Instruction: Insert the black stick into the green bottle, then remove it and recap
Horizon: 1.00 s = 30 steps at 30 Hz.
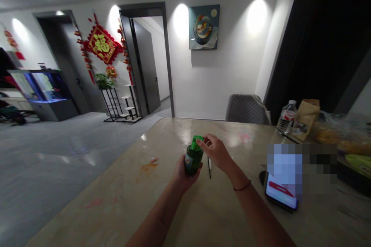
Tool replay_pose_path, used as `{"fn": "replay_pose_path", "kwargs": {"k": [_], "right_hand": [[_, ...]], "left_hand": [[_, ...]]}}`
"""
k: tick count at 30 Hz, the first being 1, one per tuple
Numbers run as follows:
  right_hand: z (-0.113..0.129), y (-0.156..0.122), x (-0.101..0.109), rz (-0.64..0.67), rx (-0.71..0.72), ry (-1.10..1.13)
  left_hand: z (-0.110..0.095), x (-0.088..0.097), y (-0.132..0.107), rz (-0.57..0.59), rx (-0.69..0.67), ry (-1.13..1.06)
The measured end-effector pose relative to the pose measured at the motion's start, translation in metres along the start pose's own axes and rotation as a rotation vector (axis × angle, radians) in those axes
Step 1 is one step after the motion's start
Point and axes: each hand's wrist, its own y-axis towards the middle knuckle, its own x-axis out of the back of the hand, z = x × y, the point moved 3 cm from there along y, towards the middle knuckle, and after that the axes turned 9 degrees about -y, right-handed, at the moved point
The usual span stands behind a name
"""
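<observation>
A dark green bottle (pixel 193 162) with a pale label stands upright in my left hand (pixel 182 173), whose fingers wrap round its lower part. At its top is a bright green cap (pixel 197 141). My right hand (pixel 216 150) reaches in from the right, with thumb and fingers closed on the side of the cap. Whether the cap is loose or fixed cannot be told. Just right of the bottle, a thin dark stick-like thing (pixel 209 170) with a white part lies on the table (pixel 121 193), partly below my right hand.
A small reddish-white scrap (pixel 153 160) and an orange-brown stain (pixel 146 170) mark the table on the left. To the right lies a lit phone (pixel 279 195). Farther back are a water bottle (pixel 286 119), a brown paper bag (pixel 307 115) and a grey chair (pixel 246 109).
</observation>
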Motion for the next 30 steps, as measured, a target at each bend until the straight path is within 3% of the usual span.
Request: {"fn": "replay_pose_path", "kwargs": {"k": [4, 8, 21, 28, 30], "right_hand": [[0.009, -0.003, 0.008, -0.108, -0.006, -0.198], [0.017, -0.006, 0.009, -0.109, -0.037, -0.285], [0.033, -0.014, 0.021, 0.115, 0.094, -0.366], [0.025, -0.013, 0.016, 0.100, -0.111, -0.500], [0.022, -0.012, 0.014, 0.121, -0.102, -0.461]], "left_hand": [[-0.006, 0.000, -0.005, 0.026, 0.036, 0.087], [-0.013, 0.003, -0.008, -0.026, -0.016, 0.148], [-0.024, 0.002, -0.021, -0.076, -0.036, 0.211], [-0.020, 0.003, -0.020, -0.097, -0.020, 0.221], [-0.019, 0.005, -0.019, -0.098, -0.012, 0.223]]}}
